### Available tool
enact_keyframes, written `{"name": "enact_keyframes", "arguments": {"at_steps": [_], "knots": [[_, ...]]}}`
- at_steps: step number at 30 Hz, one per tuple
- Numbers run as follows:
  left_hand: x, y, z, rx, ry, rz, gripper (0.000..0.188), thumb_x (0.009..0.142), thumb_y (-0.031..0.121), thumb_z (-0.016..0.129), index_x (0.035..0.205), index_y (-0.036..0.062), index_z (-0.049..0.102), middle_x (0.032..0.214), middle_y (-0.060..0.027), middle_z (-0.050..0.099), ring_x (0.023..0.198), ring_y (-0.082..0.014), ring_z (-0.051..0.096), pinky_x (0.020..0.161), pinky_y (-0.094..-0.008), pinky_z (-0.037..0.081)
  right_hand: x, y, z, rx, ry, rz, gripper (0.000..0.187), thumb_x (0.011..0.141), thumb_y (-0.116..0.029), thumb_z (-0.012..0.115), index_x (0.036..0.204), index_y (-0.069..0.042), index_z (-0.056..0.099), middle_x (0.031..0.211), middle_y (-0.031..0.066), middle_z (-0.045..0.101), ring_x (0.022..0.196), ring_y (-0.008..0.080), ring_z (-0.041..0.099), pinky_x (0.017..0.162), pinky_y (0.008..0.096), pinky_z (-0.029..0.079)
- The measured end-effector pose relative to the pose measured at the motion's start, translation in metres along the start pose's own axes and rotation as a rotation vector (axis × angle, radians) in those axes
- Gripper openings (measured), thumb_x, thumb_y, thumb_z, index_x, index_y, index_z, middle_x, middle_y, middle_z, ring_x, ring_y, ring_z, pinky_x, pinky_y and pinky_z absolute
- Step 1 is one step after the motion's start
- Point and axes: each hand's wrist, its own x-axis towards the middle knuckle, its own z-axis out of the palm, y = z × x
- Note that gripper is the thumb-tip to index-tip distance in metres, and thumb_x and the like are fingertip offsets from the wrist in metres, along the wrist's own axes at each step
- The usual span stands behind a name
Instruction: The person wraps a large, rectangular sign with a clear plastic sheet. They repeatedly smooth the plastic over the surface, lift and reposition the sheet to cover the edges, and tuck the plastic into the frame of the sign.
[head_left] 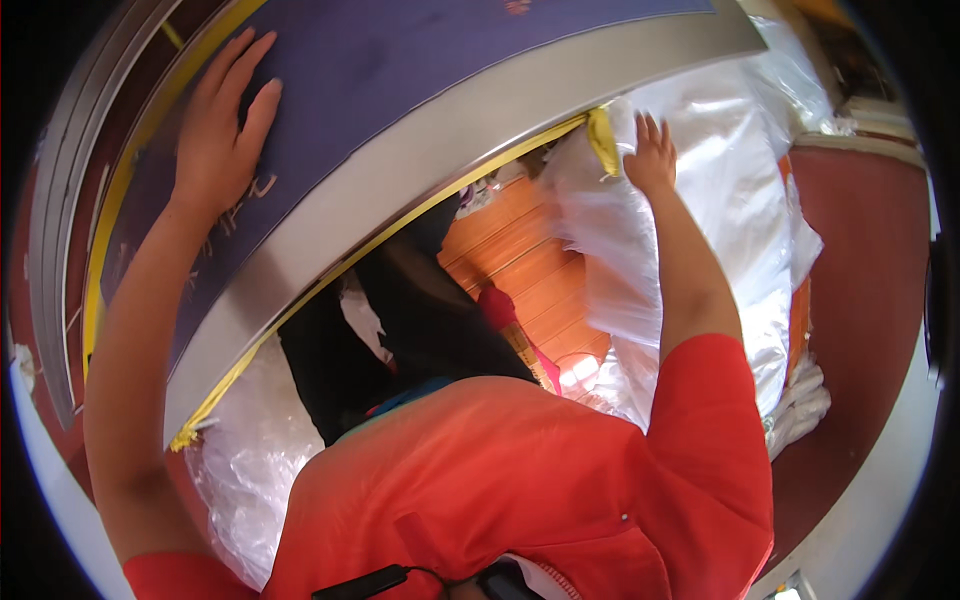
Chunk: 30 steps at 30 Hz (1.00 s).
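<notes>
My left hand [222, 130] lies on the dark blue top of a worktable [400, 60], near its left end. Its fingers are stretched out and nothing is in them. My right hand [653, 158] is past the table's front edge, over a large bundle of shiny white plastic [730, 140]. Those fingers are spread and hold nothing; whether they touch the plastic I cannot tell. A loose end of a yellow strip [602, 140] hangs from the table edge just left of my right hand.
A broad metal border [400, 165] runs along the table's front. Clear plastic [250, 460] lies bunched at the lower left. Orange planks [525, 240] show below, with a red-ended, ruler-like stick [520, 345]. A whitish bundle [800, 410] sits at the right, beside a dark red surface [860, 280].
</notes>
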Motion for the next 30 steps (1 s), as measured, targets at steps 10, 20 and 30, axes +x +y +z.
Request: {"name": "enact_keyframes", "arguments": {"at_steps": [10, 20, 30], "knots": [[-0.002, 0.022, -0.01, 0.039, -0.011, -0.135, 0.035, 0.078, 0.018, 0.043, 0.111, 0.0047, 0.044, 0.116, -0.0177, 0.04, 0.107, -0.0326, 0.037, 0.091, -0.0352, 0.028, -0.013, -0.025, -0.035, -0.498, -0.491, -0.201, 0.022, 0.075, -0.016, 0.045, 0.09, -0.01, 0.06, 0.115, 0.0082, 0.045, 0.114, 0.0201, 0.033, 0.096, 0.0431, 0.018], [-0.011, 0.02, -0.01, 0.0, 0.074, -0.132, 0.032, 0.078, 0.019, 0.044, 0.106, 0.0021, 0.046, 0.112, -0.0187, 0.043, 0.104, -0.033, 0.04, 0.089, -0.0354, 0.031, -0.094, -0.101, -0.132, 0.529, -0.558, -0.591, 0.02, 0.079, -0.021, 0.043, 0.089, -0.011, 0.056, 0.076, 0.0139, 0.057, 0.07, 0.03, 0.054, 0.063, 0.0375, 0.042], [-0.035, 0.153, -0.002, -0.872, -0.116, 0.006, 0.061, 0.062, 0.037, 0.067, 0.11, 0.0055, 0.045, 0.101, -0.0117, 0.052, 0.085, -0.0172, 0.053, 0.07, -0.0276, 0.043, -0.122, -0.124, -0.233, 0.653, -0.145, -0.851, 0.017, 0.08, -0.019, 0.046, 0.081, -0.003, 0.053, 0.065, 0.0119, 0.053, 0.061, 0.0229, 0.051, 0.058, 0.0308, 0.041]]}}
